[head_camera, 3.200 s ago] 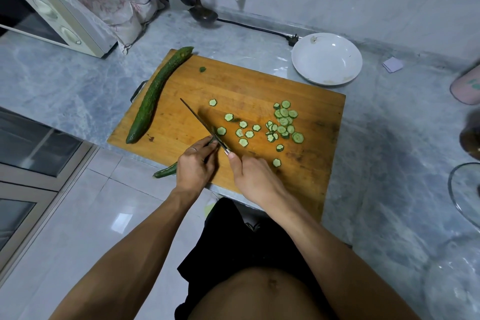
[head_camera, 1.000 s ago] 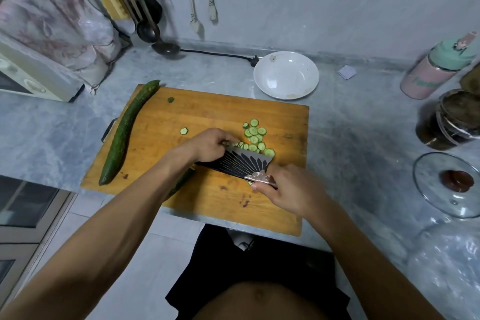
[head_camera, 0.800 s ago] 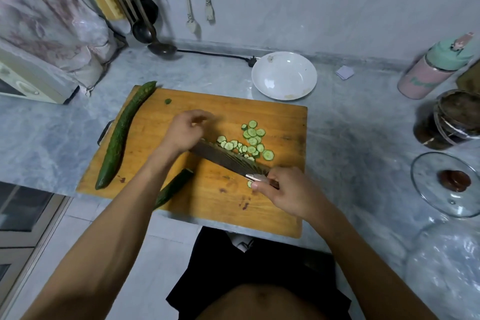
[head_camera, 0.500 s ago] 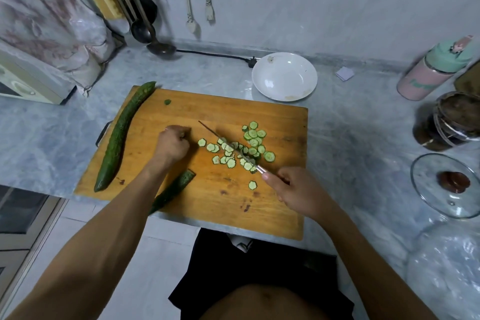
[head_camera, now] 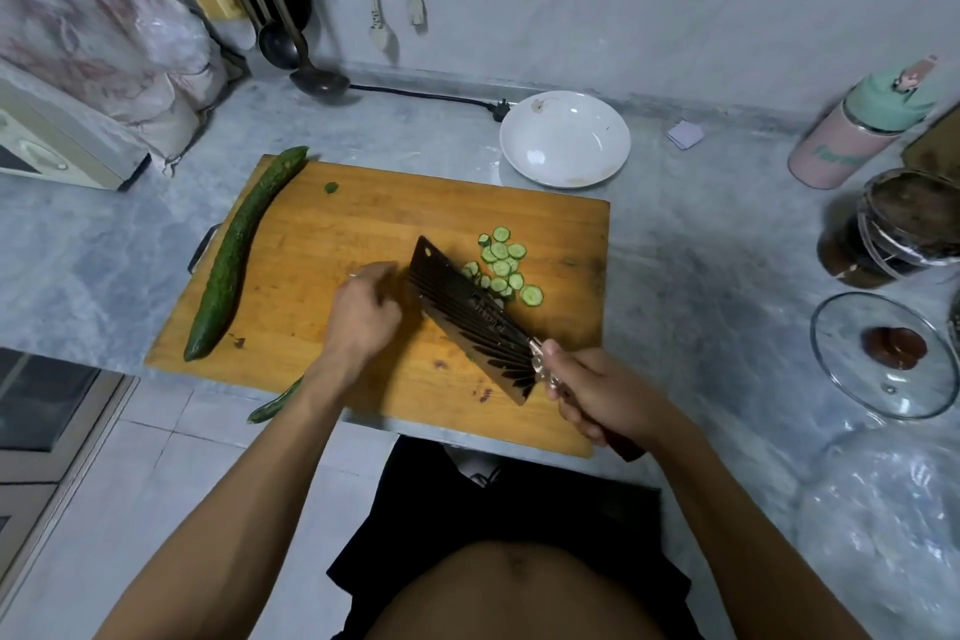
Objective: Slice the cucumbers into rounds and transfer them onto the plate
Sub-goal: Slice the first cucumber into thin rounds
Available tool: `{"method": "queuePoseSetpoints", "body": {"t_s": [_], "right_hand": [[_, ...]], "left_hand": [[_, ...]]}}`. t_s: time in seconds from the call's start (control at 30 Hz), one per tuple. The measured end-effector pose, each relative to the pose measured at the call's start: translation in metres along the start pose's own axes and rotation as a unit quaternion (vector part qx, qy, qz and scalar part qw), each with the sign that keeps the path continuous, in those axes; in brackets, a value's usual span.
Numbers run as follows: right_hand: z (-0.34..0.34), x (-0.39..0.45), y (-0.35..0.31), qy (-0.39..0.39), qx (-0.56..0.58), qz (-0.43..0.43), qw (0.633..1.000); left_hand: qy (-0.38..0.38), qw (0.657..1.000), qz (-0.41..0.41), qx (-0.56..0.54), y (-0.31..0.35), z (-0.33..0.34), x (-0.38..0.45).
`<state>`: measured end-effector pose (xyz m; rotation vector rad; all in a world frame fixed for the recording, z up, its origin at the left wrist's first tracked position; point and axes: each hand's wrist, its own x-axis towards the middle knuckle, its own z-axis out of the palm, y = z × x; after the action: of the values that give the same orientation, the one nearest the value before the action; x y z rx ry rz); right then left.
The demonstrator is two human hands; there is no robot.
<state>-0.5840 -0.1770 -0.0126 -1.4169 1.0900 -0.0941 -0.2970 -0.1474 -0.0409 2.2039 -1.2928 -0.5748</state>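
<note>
Wooden cutting board (head_camera: 363, 224) lay on the grey marble desk (head_camera: 701, 276). Right hand (head_camera: 597, 392) gripped the handle of a dark ribbed cleaver (head_camera: 470, 322), fingers curled round it; blade lay tilted nearly flat, its far edge against a heap of cucumber rounds (head_camera: 506, 268) on the right half of the board. Left hand (head_camera: 363, 312) sat just left of the blade, fingers loosely curled and blurred; whether it held anything could not be told. One whole cucumber (head_camera: 234, 250) lay along the board's left edge. A partly cut cucumber (head_camera: 272, 403) overhung the near edge under the left forearm. White plate (head_camera: 565, 138), holding no rounds, stood on the desk just beyond the board's far right corner.
</note>
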Motion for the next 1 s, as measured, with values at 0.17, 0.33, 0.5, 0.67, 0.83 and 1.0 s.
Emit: {"method": "queuePoseSetpoints", "body": {"t_s": [0.17,0.33,0.5,0.67,0.83,1.0], "right_hand": [[0.001,0.016,-0.003,-0.05,-0.04,0.018,0.998],[-0.021,0.039,-0.015,-0.049,-0.042,0.017,0.998],[-0.041,0.059,-0.02,0.0,-0.068,-0.001,0.998],[-0.029,0.059,-0.03,0.019,-0.088,-0.025,0.996],[0.007,0.041,-0.034,0.026,-0.084,-0.047,0.995],[0.03,0.034,-0.035,0.059,-0.145,-0.086,0.984]], "left_hand": [[0.043,0.998,-0.038,0.04,-0.026,0.0,-0.022],[0.053,0.996,-0.062,0.032,-0.034,0.012,-0.05],[0.058,0.997,-0.017,0.044,-0.036,0.022,-0.064],[0.069,0.997,-0.024,0.008,-0.035,0.02,-0.061],[0.07,0.996,-0.007,0.049,-0.021,0.028,-0.046],[0.124,0.984,0.051,0.114,-0.038,0.032,-0.05]]}}
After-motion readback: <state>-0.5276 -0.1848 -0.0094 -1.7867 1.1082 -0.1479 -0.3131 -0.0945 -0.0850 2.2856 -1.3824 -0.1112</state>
